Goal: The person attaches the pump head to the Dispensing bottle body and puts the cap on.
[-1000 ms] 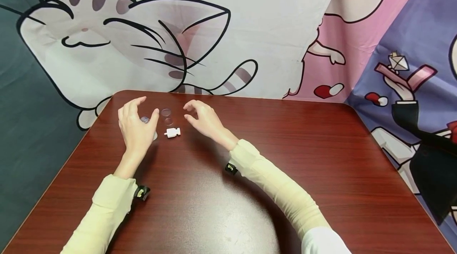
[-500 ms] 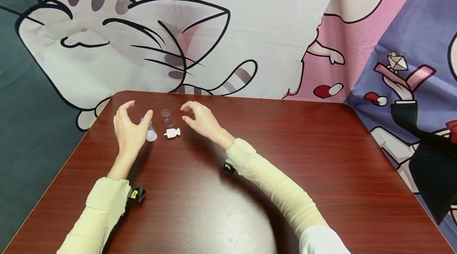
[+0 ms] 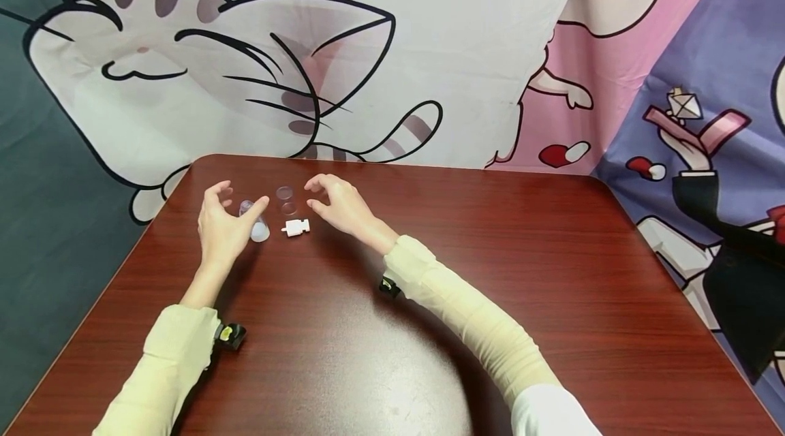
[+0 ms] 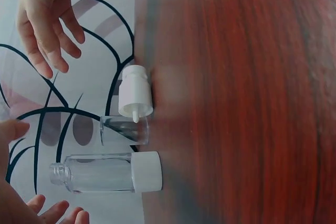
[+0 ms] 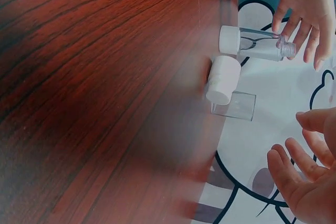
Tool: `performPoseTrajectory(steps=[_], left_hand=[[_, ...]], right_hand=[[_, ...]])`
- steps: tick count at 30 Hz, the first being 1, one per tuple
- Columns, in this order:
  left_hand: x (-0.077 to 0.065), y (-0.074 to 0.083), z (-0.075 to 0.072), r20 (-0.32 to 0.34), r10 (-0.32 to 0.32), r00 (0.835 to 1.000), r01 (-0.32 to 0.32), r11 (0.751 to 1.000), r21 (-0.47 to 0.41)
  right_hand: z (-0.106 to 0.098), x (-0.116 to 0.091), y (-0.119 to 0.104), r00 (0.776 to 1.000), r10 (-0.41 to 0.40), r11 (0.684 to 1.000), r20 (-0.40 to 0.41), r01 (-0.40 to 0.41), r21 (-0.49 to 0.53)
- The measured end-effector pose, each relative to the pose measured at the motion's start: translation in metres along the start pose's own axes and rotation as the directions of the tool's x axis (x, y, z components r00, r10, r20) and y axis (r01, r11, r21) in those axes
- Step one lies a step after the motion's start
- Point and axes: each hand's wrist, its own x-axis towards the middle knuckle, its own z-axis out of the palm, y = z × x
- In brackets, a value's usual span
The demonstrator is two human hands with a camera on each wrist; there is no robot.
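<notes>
Head view: my left hand (image 3: 222, 230), fingers parted, is just beside the upright clear bottle (image 3: 260, 230) on the bench (image 3: 552, 259); my right hand (image 3: 345, 204), also loosely open, hovers near the white nozzle (image 3: 297, 227)

We take this for an indoor corner dressed for filming; whether in a home or an office, we cannot tell. We see a glossy wood-grain table (image 3: 552, 272) with rounded far corners. Behind its far edge hangs creased cartoon-printed cloth (image 3: 466, 48): a big cat (image 3: 147, 122) by the far left corner, pink and blue behind the far right one. Small black devices (image 3: 230, 336) sit at both wrists.
</notes>
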Motion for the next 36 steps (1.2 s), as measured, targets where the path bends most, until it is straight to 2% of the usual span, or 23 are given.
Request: performPoseTrajectory(steps=[6, 12, 18, 26, 36], left_hand=[[0.003, -0.003, -0.002, 0.041, -0.038, 0.998, 0.038, 0.999, 0.014], [0.004, -0.009, -0.003, 0.071, -0.076, 0.995, 0.073, 0.997, 0.039], [0.005, -0.012, -0.002, 0.124, -0.089, 0.988, 0.081, 0.994, 0.068], [0.006, -0.017, -0.002, 0.179, -0.048, 0.983, 0.036, 0.997, 0.068], [0.009, -0.022, -0.002, 0.197, -0.018, 0.98, 0.001, 0.996, 0.088]], right_hand=[[0.002, 0.002, 0.0, 0.999, 0.023, 1.0, 0.038, -0.023, 0.003], [0.004, 0.004, 0.003, 0.993, 0.03, 0.999, 0.116, -0.026, -0.039], [0.008, 0.006, 0.002, 0.987, 0.015, 0.999, 0.161, -0.01, -0.031], [0.015, 0.01, 0.002, 0.978, -0.005, 1.0, 0.207, -0.001, 0.025], [0.023, 0.014, 0.003, 0.971, -0.026, 0.996, 0.237, 0.007, 0.084]])
